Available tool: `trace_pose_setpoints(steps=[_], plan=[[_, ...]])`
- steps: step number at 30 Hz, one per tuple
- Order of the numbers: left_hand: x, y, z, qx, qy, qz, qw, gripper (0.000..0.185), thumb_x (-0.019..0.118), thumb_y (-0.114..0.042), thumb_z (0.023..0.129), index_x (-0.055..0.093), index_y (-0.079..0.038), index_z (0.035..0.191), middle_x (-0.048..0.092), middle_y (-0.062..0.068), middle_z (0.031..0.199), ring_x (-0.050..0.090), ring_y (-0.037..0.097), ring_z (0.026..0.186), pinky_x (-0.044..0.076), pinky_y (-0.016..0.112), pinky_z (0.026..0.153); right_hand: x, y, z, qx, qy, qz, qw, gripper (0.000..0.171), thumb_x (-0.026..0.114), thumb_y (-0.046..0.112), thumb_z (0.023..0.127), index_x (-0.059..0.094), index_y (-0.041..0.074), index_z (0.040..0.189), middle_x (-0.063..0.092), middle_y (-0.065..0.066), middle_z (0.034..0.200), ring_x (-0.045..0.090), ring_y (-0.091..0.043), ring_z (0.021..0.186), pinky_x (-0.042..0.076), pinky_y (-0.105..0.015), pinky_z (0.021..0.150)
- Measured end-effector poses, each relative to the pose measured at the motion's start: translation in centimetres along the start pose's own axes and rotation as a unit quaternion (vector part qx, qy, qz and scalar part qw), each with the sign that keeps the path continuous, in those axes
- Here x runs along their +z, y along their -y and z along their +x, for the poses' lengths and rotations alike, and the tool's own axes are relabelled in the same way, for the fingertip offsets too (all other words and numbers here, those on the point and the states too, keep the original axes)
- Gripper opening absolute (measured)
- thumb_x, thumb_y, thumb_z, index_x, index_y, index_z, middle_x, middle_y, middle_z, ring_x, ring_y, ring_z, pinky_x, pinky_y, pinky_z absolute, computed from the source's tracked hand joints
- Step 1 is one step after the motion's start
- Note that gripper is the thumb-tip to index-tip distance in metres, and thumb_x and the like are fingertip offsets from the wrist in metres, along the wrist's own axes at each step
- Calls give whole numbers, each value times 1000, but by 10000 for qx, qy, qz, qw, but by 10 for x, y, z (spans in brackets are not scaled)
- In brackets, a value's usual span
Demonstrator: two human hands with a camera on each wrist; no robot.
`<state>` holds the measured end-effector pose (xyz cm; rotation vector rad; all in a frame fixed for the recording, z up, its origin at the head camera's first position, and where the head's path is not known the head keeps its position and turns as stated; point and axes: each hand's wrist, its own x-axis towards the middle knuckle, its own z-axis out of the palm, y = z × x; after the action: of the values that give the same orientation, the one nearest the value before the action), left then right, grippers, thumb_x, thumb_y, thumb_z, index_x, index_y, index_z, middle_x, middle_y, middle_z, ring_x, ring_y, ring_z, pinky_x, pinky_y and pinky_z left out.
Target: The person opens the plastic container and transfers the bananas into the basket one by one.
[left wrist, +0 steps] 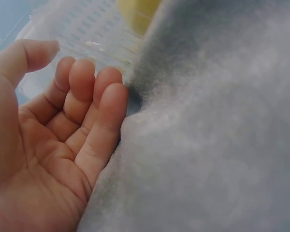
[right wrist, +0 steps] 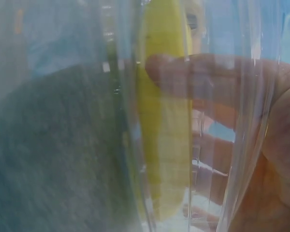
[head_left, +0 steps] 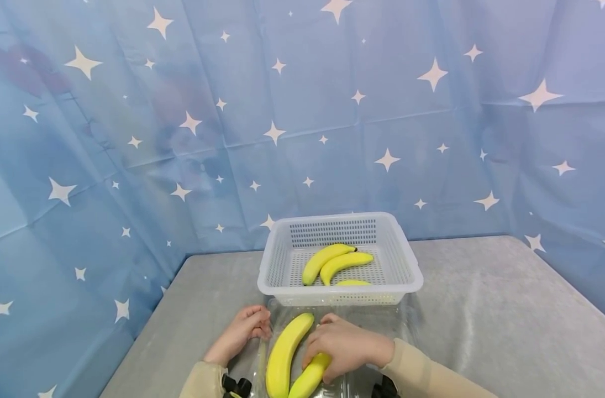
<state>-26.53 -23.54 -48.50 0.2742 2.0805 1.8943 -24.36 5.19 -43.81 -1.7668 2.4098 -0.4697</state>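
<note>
My right hand (head_left: 346,344) grips a yellow banana (head_left: 309,378), fingers over its upper end, inside a clear plastic container (head_left: 399,323). To the left in that container lies another banana (head_left: 288,349), curving away from me. Through the clear plastic wall, the right wrist view shows the gripped banana (right wrist: 164,125) with the thumb against it. Beside the container's left edge my left hand (head_left: 242,331) rests with loosely curled fingers. In the left wrist view, the palm of the left hand (left wrist: 63,140) is bare and nothing lies in it.
Directly behind the clear container stands a white perforated basket (head_left: 339,296) with several bananas (head_left: 327,262) in it. The table (head_left: 491,309) has a grey top. A blue curtain (head_left: 307,110) with white stars hangs behind it.
</note>
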Motion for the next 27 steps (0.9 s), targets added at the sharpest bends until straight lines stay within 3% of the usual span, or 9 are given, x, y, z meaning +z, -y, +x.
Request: trace_pose_setpoints(steps=[10,27], plan=[[1,-6,0,92,34,-37,9999,27,50,-18,100,57,-9,77,58,3,70,62,15,65,56,33,67,-8,0,-3,-36,93,56,9999,38,79,20,79,70,33,114,60,22,113,53,1,110,37,-43,97],[0,-1,-4,30,18,5,10000,26,50,-18,100,57,-9,77,59,2,70,63,15,66,56,34,68,-8,7,-2,-268,-79,-83,9996,42,81,26,78,69,31,118,60,22,111,52,4,106,39,-37,94]])
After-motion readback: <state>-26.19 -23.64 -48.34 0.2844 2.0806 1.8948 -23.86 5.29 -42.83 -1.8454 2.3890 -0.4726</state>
